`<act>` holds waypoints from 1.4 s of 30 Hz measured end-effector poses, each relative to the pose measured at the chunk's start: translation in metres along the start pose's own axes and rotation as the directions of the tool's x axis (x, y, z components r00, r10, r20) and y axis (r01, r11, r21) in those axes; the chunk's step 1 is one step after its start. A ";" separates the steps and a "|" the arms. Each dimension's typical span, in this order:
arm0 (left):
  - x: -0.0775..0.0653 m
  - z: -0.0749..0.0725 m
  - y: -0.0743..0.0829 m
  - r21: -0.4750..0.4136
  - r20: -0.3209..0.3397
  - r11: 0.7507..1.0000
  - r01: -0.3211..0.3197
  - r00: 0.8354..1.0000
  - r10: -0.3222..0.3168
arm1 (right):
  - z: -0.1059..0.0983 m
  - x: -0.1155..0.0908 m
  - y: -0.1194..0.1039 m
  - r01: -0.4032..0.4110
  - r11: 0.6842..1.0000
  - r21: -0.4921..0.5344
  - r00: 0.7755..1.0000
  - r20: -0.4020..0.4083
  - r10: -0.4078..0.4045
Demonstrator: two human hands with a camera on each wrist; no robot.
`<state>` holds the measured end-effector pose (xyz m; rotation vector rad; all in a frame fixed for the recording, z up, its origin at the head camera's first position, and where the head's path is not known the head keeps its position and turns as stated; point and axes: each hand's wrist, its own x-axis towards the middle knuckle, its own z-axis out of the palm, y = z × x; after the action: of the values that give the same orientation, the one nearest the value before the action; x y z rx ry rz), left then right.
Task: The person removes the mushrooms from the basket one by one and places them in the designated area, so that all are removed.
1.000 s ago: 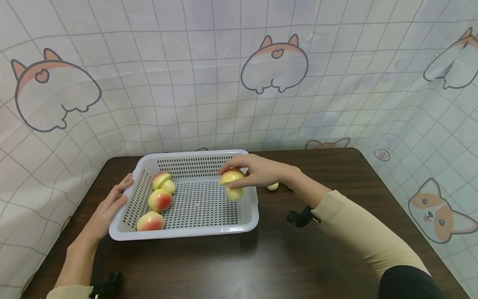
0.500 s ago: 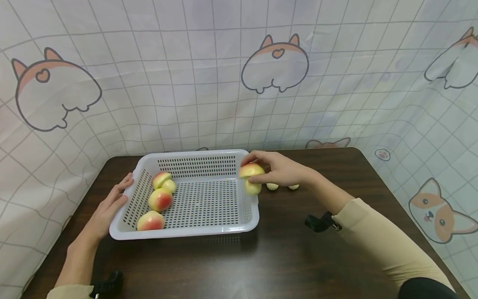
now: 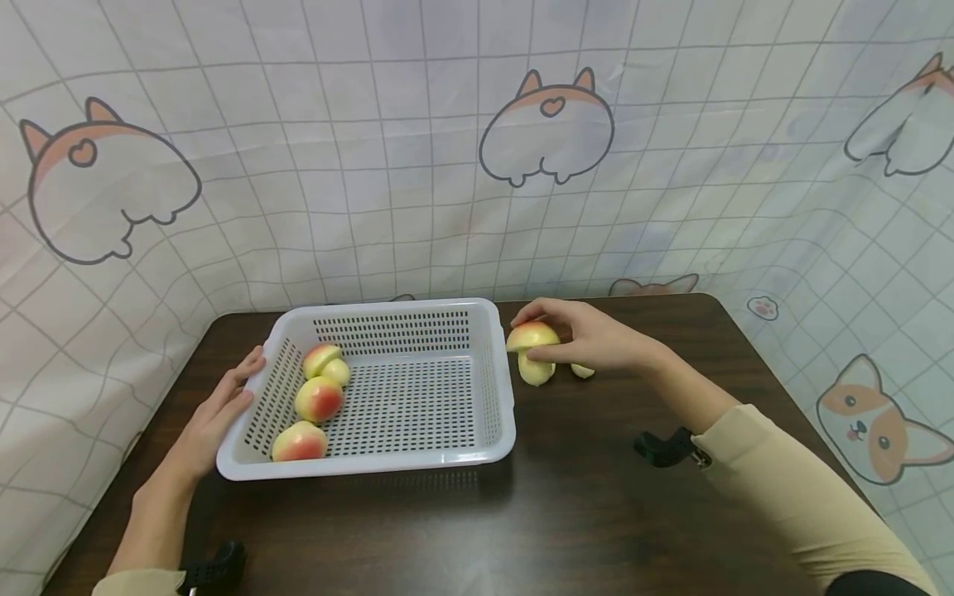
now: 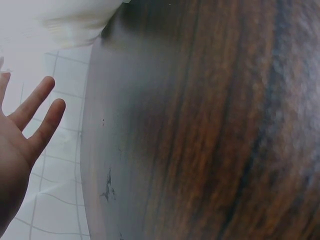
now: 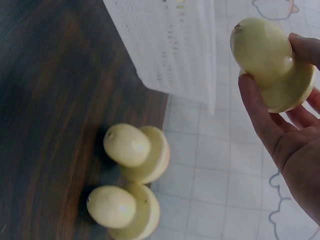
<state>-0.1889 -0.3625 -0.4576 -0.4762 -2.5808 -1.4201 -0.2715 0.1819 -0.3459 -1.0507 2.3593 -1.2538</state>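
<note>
My right hand point(image 3: 589, 335) grips a mushroom, toy-like, with a red-and-yellow cap and pale stem point(image 3: 535, 372), just outside the basket's right end. In the right wrist view, thumb and fingers pinch this mushroom point(image 5: 262, 50) where cap meets stem. My left hand point(image 3: 212, 422) rests against the left end of the white perforated basket point(image 3: 387, 304), fingers extended. Spread fingers point(image 4: 47, 125) show in the left wrist view. Inside the basket, along its left side, lie three similar mushrooms point(image 3: 320, 399).
Two more mushrooms point(image 5: 152, 155) lie side by side on the dark wooden table point(image 5: 65, 125), right of the basket; the right hand mostly hides them in the head view. A white grid-patterned cloth point(image 3: 417, 207) with cartoon dogs hangs behind the table.
My right hand has moved rightward with the mushroom, from above the basket's right part, past its right rim, to over the table. The left hand and basket stay put.
</note>
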 end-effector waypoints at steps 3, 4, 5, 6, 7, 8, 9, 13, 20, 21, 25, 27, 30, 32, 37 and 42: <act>0.000 0.000 0.000 0.000 -0.001 1.000 0.000 1.000 0.000 | -0.005 -0.004 0.004 -0.016 1.000 -0.001 1.000 -0.019 0.016; 0.000 0.000 0.000 -0.004 0.000 1.000 0.001 1.000 -0.001 | -0.006 -0.005 0.006 -0.020 1.000 -0.002 0.999 -0.026 0.020; -0.001 0.000 0.000 -0.007 0.000 1.000 0.002 1.000 -0.002 | -0.007 -0.007 0.008 -0.020 1.000 -0.004 0.999 -0.032 0.020; -0.001 0.000 0.000 -0.010 0.001 1.000 0.003 1.000 -0.003 | -0.009 -0.008 0.010 -0.023 1.000 -0.009 0.999 -0.039 0.023; -0.001 0.000 0.000 -0.011 0.002 1.000 0.005 1.000 -0.005 | -0.010 -0.009 0.011 -0.027 1.000 -0.014 0.999 -0.046 0.026; -0.001 0.000 0.000 -0.012 0.003 1.000 0.006 1.000 -0.006 | -0.012 -0.011 0.013 -0.031 0.999 -0.018 0.998 -0.053 0.030; -0.001 0.000 0.000 -0.012 0.005 1.000 0.006 1.000 -0.006 | -0.013 -0.013 0.014 -0.038 0.999 -0.020 0.998 -0.059 0.037; -0.001 -0.001 0.000 -0.012 0.006 1.000 0.005 1.000 -0.005 | -0.017 -0.020 0.020 -0.053 0.999 -0.009 0.996 -0.078 0.052; -0.003 -0.001 0.002 0.002 -0.003 1.000 0.000 1.000 0.000 | -0.023 -0.030 0.031 -0.043 0.999 0.024 0.993 -0.106 0.045; -0.003 -0.002 0.002 0.007 -0.004 1.000 0.000 1.000 0.000 | -0.023 -0.032 0.033 -0.048 0.999 0.017 0.993 -0.111 0.049; -0.003 -0.002 0.003 0.020 -0.004 1.000 0.007 1.000 -0.007 | -0.026 -0.040 0.040 -0.060 0.998 -0.024 0.989 -0.137 0.056; -0.003 -0.002 0.003 0.027 -0.005 1.000 0.006 1.000 -0.006 | -0.028 -0.044 0.043 -0.070 0.997 -0.037 0.987 -0.148 0.064; -0.003 -0.002 0.003 0.035 -0.008 0.999 0.000 1.000 0.000 | -0.031 -0.049 0.047 -0.087 0.995 -0.044 0.984 -0.157 0.079; -0.002 -0.001 0.003 0.035 -0.009 0.999 -0.007 1.000 0.007 | -0.033 -0.053 0.051 -0.101 0.994 -0.045 0.982 -0.167 0.092; 0.000 0.000 0.002 0.025 -0.010 1.000 -0.015 1.000 0.016 | -0.039 -0.061 0.065 -0.123 0.991 -0.043 0.974 -0.198 0.113; 0.001 0.001 0.001 0.016 -0.007 1.000 -0.017 1.000 0.018 | -0.042 -0.068 0.075 -0.137 0.989 -0.061 0.966 -0.227 0.120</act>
<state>-0.1892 -0.3615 -0.4570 -0.4894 -2.5743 -1.3915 -0.2823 0.2828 -0.3880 -0.7979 2.6142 -1.3033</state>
